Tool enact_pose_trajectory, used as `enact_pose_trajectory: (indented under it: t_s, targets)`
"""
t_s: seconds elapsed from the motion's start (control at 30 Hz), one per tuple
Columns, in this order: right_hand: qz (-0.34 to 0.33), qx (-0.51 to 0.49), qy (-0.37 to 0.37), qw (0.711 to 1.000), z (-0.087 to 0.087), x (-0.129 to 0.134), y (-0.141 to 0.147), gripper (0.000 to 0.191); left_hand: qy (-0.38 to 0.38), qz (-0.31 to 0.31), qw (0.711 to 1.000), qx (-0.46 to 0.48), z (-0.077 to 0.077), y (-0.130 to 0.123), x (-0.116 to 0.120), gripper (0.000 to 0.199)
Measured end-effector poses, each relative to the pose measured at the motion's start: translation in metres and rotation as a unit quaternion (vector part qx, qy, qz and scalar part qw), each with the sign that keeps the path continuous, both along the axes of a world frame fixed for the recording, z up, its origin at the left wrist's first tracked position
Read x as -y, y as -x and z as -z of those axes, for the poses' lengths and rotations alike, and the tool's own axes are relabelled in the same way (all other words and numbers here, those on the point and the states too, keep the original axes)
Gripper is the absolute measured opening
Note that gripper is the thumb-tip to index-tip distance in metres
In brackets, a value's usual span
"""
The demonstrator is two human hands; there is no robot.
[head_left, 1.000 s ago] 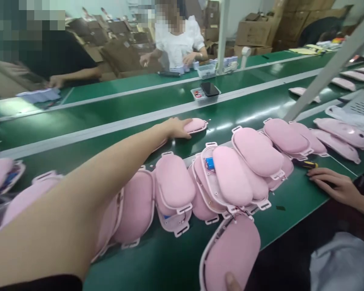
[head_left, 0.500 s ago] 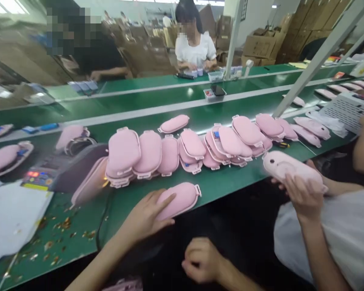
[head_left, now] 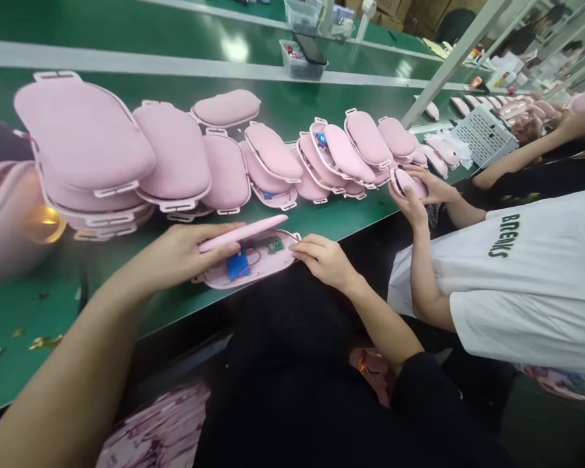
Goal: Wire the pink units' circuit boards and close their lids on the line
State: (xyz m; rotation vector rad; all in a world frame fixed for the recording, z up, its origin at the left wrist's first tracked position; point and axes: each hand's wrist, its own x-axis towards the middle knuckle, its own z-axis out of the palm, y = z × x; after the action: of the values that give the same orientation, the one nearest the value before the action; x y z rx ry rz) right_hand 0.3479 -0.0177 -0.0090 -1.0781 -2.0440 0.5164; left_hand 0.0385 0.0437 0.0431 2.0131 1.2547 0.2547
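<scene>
- On my screen, my left hand [head_left: 180, 257] has its fingers clamped on the pink cover [head_left: 253, 231], tilted above its base.
- Under it, the open pink base shell [head_left: 214, 280] is at the near edge of the green tabletop [head_left: 338, 223], showing a blue battery pack [head_left: 238, 265] and a circuit board [head_left: 275, 245].
- My right hand [head_left: 329, 260] has fingers together at the shell's right end; what they pinch, I cannot tell.

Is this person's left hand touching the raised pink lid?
Touching. The head view shows the left hand gripping the lid between thumb and fingers.
</scene>
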Motion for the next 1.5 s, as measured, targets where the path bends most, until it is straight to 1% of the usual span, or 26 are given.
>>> enact_pose_trajectory:
  t_s: [0.03, 0.1, 0.17, 0.27, 0.33, 0.37, 0.43, 0.57, 0.6, 0.67, 0.73, 0.8, 0.87, 0.93, 1.03, 1.13, 1.23, 1.37, 1.5]
  targets:
    - [-0.007, 0.005, -0.005, 1.0, -0.003, 0.002, 0.002, 0.023, -0.007, -0.01, 1.0, 0.002, -0.002, -0.001, -0.001, 0.085]
    - [-0.033, 0.01, 0.01, 0.999, -0.013, 0.007, 0.004, 0.024, -0.029, -0.022, 0.999, 0.013, -0.003, -0.001, -0.004, 0.083]
    - [-0.069, 0.011, 0.061, 0.996, -0.025, 0.007, 0.005, 0.023, -0.056, -0.017, 0.998, 0.032, -0.001, -0.001, -0.005, 0.08]
    - [-0.108, 0.007, 0.164, 0.98, -0.041, -0.002, 0.007, 0.02, -0.096, -0.015, 0.993, 0.063, 0.005, 0.0, -0.006, 0.074]
    - [-0.131, 0.01, 0.199, 0.971, -0.048, -0.012, 0.012, 0.018, -0.108, -0.021, 0.991, 0.075, 0.008, 0.001, -0.007, 0.071]
    - [-0.144, 0.015, 0.203, 0.969, -0.05, -0.018, 0.015, 0.016, -0.108, -0.027, 0.991, 0.076, 0.01, 0.001, -0.007, 0.07]
    - [-0.167, 0.025, 0.188, 0.967, -0.051, -0.03, 0.021, 0.016, -0.108, -0.044, 0.99, 0.08, 0.012, 0.0, -0.008, 0.068]
    - [-0.166, 0.021, 0.121, 0.978, -0.047, -0.049, 0.031, 0.024, -0.115, -0.072, 0.986, 0.094, 0.015, -0.002, -0.008, 0.067]
    - [-0.172, 0.017, 0.123, 0.977, -0.047, -0.051, 0.032, 0.026, -0.12, -0.073, 0.985, 0.096, 0.015, -0.002, -0.008, 0.066]
    - [-0.179, 0.036, 0.15, 0.972, -0.048, -0.054, 0.033, 0.021, -0.13, -0.069, 0.984, 0.097, 0.015, -0.003, -0.007, 0.063]
    - [-0.15, 0.104, 0.149, 0.972, -0.051, -0.054, 0.032, 0.017, -0.138, -0.061, 0.984, 0.099, 0.016, -0.002, -0.007, 0.06]
    - [-0.116, 0.205, 0.097, 0.967, -0.052, -0.053, 0.03, 0.015, -0.145, -0.059, 0.983, 0.1, 0.017, -0.002, -0.006, 0.058]
    - [-0.124, 0.284, 0.031, 0.95, -0.051, -0.053, 0.027, 0.014, -0.149, -0.06, 0.981, 0.104, 0.019, -0.001, -0.006, 0.056]
    - [-0.152, 0.319, -0.017, 0.935, -0.047, -0.053, 0.024, 0.025, -0.161, -0.056, 0.979, 0.112, 0.021, -0.001, -0.007, 0.053]
    - [-0.153, 0.319, -0.061, 0.933, -0.039, -0.054, 0.021, 0.034, -0.184, -0.045, 0.973, 0.128, 0.025, 0.0, -0.008, 0.049]
    - [-0.128, 0.309, -0.072, 0.94, -0.034, -0.056, 0.022, 0.03, -0.203, -0.04, 0.969, 0.133, 0.027, 0.0, -0.009, 0.048]
    - [-0.121, 0.314, -0.083, 0.938, -0.033, -0.057, 0.023, 0.027, -0.219, -0.033, 0.967, 0.125, 0.027, 0.0, -0.008, 0.049]
    - [-0.145, 0.343, -0.09, 0.924, -0.035, -0.061, 0.024, 0.03, -0.223, -0.029, 0.967, 0.123, 0.023, 0.0, -0.007, 0.049]
    - [-0.135, 0.401, -0.086, 0.902, -0.038, -0.061, 0.026, 0.031, -0.192, -0.036, 0.975, 0.109, 0.02, -0.001, -0.007, 0.055]
